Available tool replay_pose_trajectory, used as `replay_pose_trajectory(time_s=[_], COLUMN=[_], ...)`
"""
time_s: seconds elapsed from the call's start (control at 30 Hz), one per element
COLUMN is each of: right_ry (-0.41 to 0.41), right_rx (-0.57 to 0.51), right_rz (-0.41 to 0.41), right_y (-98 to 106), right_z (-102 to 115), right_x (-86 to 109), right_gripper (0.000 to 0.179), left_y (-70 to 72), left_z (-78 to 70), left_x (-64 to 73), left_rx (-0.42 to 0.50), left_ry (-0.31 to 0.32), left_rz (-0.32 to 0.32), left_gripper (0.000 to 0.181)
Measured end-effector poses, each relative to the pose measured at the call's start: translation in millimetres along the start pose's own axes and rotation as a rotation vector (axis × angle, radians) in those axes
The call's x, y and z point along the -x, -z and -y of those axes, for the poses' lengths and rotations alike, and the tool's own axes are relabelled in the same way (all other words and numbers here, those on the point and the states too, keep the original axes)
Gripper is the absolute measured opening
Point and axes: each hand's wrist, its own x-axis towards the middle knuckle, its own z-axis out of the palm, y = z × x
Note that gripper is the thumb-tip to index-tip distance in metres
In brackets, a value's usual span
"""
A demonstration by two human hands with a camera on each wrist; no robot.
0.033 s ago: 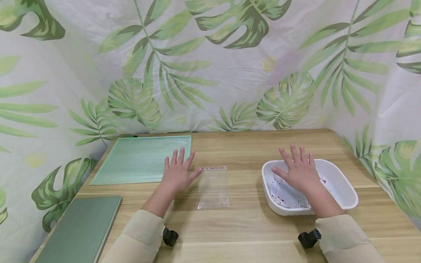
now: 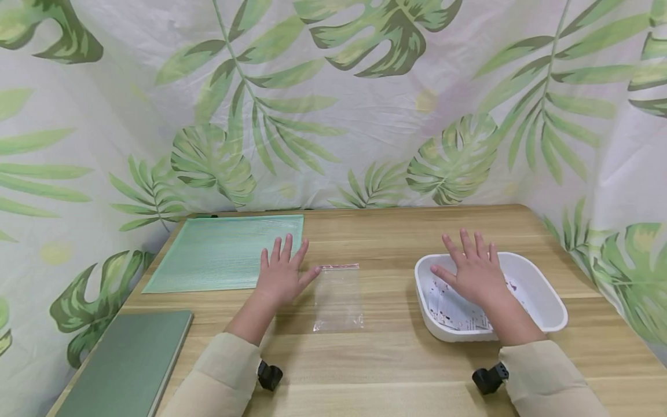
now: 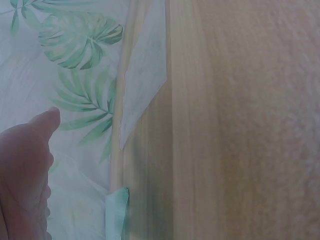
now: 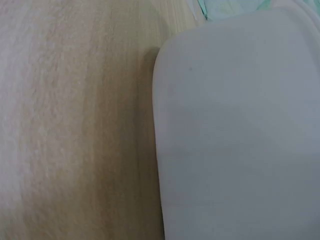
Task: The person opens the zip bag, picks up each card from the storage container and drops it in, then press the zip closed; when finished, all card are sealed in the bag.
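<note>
My left hand [image 2: 282, 278] is raised over the table with its fingers spread, holding nothing. Its fingers overlap the right edge of a pale green mesh zip pouch [image 2: 213, 255], and its thumb points at the top of a small clear zip-lock bag [image 2: 339, 298]. Fingers apart, my right hand [image 2: 476, 278] hovers over a white plastic basin [image 2: 542, 295] and also grips nothing. Printed white sheets with reddish-brown specks [image 2: 448, 307] lie inside the basin, partly hidden by that hand. The right wrist view shows mostly the basin's outer wall [image 4: 235, 130].
A grey-green hardcover notebook [image 2: 130, 359] lies at the table's near left. The wood-grain table [image 2: 385, 359] ends at the back against a leaf-patterned cloth [image 2: 380, 127]. Beige sleeves with small black wrist cameras [image 2: 270, 375] come in from the front.
</note>
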Motion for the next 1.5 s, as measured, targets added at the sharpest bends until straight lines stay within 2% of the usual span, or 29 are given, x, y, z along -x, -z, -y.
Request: replay_pose_trajectory(time_s=[0.2,0.3,0.4,0.57,0.73,0.87,0.97,1.13,1.33,1.5], right_ry=[0.0,0.008,0.018,0.046,0.025,0.02,0.028,-0.034,-0.141,-0.168], right_rx=[-0.01,-0.062,-0.17,-0.4,-0.649,-0.761,-0.781,-0.777,-0.733,-0.649], right_rz=[-0.011,-0.054,-0.138,-0.287,-0.283,-0.268,-0.265,-0.247,-0.202,-0.178], right_y=[1,4,8,7,-7,-28,-47,-77,-98,-104], right_z=[1,7,22,64,107,132,144,153,156,156], right_x=[0.2,1.5,3.7,4.4,1.5,-7.7,-17.4,-36.3,-54.5,-64.2], right_gripper=[0.087,0.082,0.069,0.045,0.039,0.036,0.034,0.035,0.036,0.034], left_y=[0.7,0.4,-1.2,-8.1,-21.7,-32.3,-38.8,-49.9,-57.6,-61.5], left_z=[0.2,1.4,2.1,-0.9,-7.4,-12.5,-15.8,-19.8,-23.1,-23.5], left_x=[1.0,1.2,0.5,-2.7,-7.6,-12.9,-17.2,-24.4,-28.7,-29.9], left_rx=[0.009,0.04,0.107,0.316,0.492,0.575,0.63,0.66,0.591,0.515], left_ry=[-0.006,-0.009,-0.01,0.031,0.075,0.108,0.136,0.157,0.16,0.172], left_rz=[0.004,-0.033,-0.103,-0.172,-0.193,-0.237,-0.257,-0.236,-0.245,-0.264], left_gripper=[0.076,0.075,0.067,0.047,0.038,0.034,0.033,0.034,0.035,0.031])
